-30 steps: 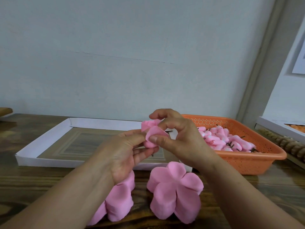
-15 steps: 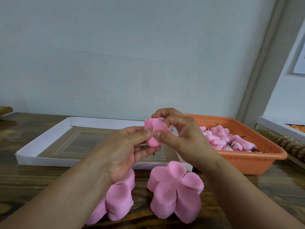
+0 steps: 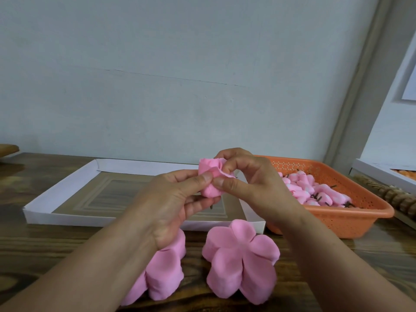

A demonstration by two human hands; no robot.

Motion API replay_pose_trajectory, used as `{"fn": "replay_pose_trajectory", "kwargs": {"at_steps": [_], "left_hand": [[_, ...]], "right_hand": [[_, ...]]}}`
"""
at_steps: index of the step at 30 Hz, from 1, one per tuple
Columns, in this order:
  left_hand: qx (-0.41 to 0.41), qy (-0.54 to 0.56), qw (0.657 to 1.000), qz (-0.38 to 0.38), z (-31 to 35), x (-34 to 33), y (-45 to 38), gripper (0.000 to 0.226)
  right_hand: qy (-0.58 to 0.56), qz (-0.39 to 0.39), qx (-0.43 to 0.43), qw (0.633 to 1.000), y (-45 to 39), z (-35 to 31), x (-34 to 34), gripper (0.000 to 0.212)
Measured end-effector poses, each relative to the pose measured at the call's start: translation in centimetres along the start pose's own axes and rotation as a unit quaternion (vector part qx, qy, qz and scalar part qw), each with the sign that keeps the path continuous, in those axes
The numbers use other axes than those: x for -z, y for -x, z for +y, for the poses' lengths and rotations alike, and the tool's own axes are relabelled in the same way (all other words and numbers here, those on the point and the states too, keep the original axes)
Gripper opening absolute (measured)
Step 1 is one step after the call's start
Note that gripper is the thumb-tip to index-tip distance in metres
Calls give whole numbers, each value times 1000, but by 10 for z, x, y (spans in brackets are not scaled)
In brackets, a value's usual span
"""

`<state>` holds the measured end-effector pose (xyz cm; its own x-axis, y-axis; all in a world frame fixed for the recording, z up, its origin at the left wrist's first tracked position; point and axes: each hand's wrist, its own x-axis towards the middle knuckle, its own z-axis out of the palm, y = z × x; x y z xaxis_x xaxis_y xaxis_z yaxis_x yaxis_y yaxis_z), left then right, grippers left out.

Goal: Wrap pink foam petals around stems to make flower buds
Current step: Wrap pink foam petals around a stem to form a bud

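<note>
— What sits on the dark wooden table (image 3: 33, 248)?
— A white shallow cardboard tray (image 3: 60, 190), an orange perforated plastic basket (image 3: 337, 219), two pink foam petal stacks (image 3: 242, 264).
— And the hands?
— Left hand (image 3: 171, 199) and right hand (image 3: 254, 183) pinch a pink foam bud (image 3: 210, 176) above the tray.

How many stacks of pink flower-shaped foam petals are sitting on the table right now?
2. One petal stack lies on the wooden table in front of the white tray, below the right hand; the other petal stack lies to its left, partly hidden under the left wrist.
</note>
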<state>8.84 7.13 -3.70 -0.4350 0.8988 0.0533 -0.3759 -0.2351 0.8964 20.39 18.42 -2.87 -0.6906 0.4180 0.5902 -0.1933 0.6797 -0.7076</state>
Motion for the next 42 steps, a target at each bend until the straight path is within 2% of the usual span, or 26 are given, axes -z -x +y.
{"fn": "replay_pose_trajectory", "kwargs": {"at_steps": [4,11,18,23,32,36,39,42], "left_hand": [[6,-11,1000,7,1,0,0,42],[19,-42,999,-13,0,-1,1,39],[24,-45,998,-37,-1,-1,3,42],[28,-40,998,-38,0,-1,3,37],[21,-32,999,-26,-5,-4,3,43],[20,-43,999,-25,-6,-3,2,43],[13,-50,999,-18,-3,-1,1,38],[12,-68,998,-6,-3,1,0,38]], "right_hand": [[-50,9,-20,998,-1,1,4,6],[-12,37,25,999,-3,3,4,20],[42,46,70,996,-3,1,0,9],[104,65,75,990,-3,4,-4,15],[149,79,87,982,-2,4,-8,17],[98,67,63,991,-3,6,-6,15],[-15,23,19,999,-3,4,2,5],[-17,-34,-4,999,-3,5,12,8]]}}
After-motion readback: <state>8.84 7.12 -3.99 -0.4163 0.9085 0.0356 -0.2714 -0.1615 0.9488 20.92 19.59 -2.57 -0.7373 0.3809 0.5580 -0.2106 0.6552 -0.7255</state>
